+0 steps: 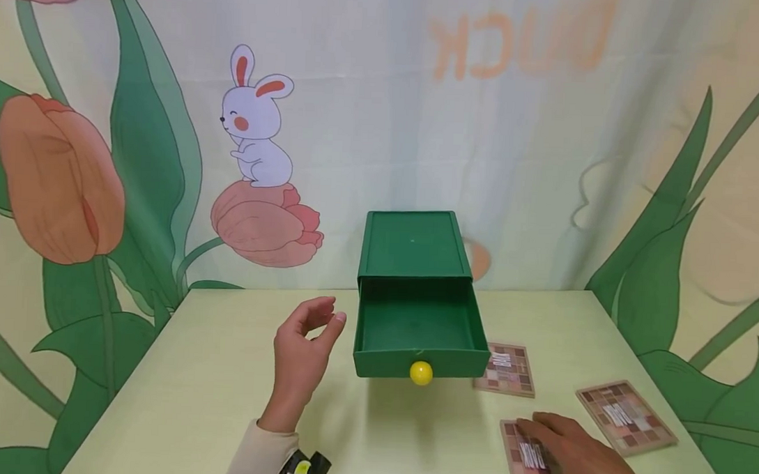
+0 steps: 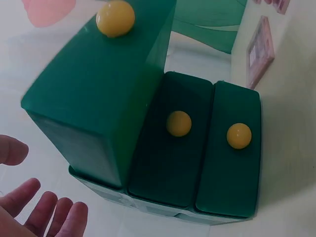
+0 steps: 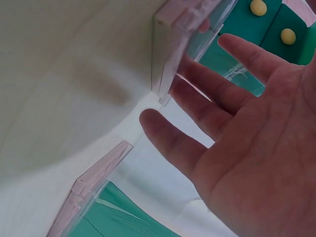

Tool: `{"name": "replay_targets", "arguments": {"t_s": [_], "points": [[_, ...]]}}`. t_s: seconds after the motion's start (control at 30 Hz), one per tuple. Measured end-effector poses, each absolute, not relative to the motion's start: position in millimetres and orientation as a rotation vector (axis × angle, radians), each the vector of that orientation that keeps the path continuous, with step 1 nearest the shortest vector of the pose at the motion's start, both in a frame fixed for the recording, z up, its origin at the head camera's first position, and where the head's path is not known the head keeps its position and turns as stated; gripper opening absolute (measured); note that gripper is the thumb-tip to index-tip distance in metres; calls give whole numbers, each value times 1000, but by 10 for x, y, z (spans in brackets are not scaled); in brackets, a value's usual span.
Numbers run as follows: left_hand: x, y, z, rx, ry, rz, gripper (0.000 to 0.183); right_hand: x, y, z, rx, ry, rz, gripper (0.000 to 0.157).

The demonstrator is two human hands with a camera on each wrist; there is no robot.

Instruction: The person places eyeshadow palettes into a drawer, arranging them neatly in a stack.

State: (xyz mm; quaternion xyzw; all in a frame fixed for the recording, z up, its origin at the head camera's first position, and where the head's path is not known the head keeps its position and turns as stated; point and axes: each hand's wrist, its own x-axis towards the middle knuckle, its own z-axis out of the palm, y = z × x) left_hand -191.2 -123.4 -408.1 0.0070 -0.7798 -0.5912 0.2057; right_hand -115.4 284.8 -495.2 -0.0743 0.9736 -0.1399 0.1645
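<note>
A green drawer unit [image 1: 415, 244] stands on the table, its top drawer [image 1: 387, 363] pulled out by a yellow round knob [image 1: 421, 373]. Two lower drawers with yellow knobs show in the left wrist view. My left hand [image 1: 303, 356] hovers left of the pulled-out drawer, fingers loosely bent and holding nothing. At the lower right my right hand [image 1: 582, 453] reaches over a flat eyeshadow palette [image 1: 525, 455] with brown and pink squares and white lettering. Its fingers [image 3: 205, 101] are spread at the palette's edge; whether they touch it I cannot tell.
A second palette [image 1: 626, 417] lies to the right of my right hand. Another palette [image 1: 509, 370] sits beside the drawer unit, partly hidden by the pulled-out drawer. Behind the table [image 1: 179, 397] hangs a printed curtain [image 1: 358, 125] with a rabbit and tulips.
</note>
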Motion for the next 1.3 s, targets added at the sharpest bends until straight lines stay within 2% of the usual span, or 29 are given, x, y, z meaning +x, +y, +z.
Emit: {"name": "replay_targets", "arguments": {"t_s": [0.47,0.7,0.93,1.3], "points": [[-2412,-1180,-4103,24,-2176,-1954,40,-1223,2841,-4958,-199,2751,-370,127],[-2635,-1177,-4126,22,-2164,-2060,44,-1282,2875,-4997,-268,2786,-340,122],[-2739,-1159,-4143,-8,-2187,-2175,47,-1321,2893,-5049,-286,2775,-342,116],[-2854,-1143,-4064,26,-2176,-2273,46,-1333,2902,-5003,-232,2767,-351,121]]}}
